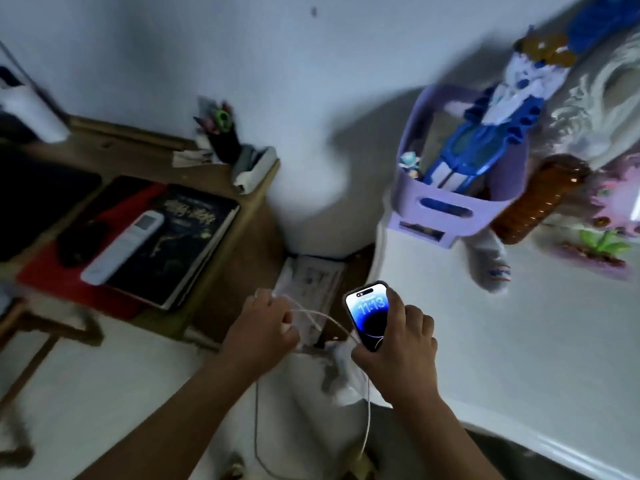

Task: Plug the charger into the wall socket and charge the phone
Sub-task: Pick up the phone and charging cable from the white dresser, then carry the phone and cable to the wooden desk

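My right hand (398,344) grips a phone (369,313) with its lit screen facing up and showing 11:13. A white charging cable (322,315) runs from the phone's lower end across to my left hand (266,323), which is closed on the cable. More cable (367,417) hangs in a loop below my wrists. A white power strip (311,277) lies just beyond both hands in the gap between the desk and the white surface. The charger's plug is hidden behind my left hand or blurred.
A wooden desk (225,237) stands at left with a dark book (183,237), a white remote (124,242) and a pen cup (221,140). At right, a white surface (502,341) carries a lilac basket (446,209) and a brown bottle (540,199). The wall is behind.
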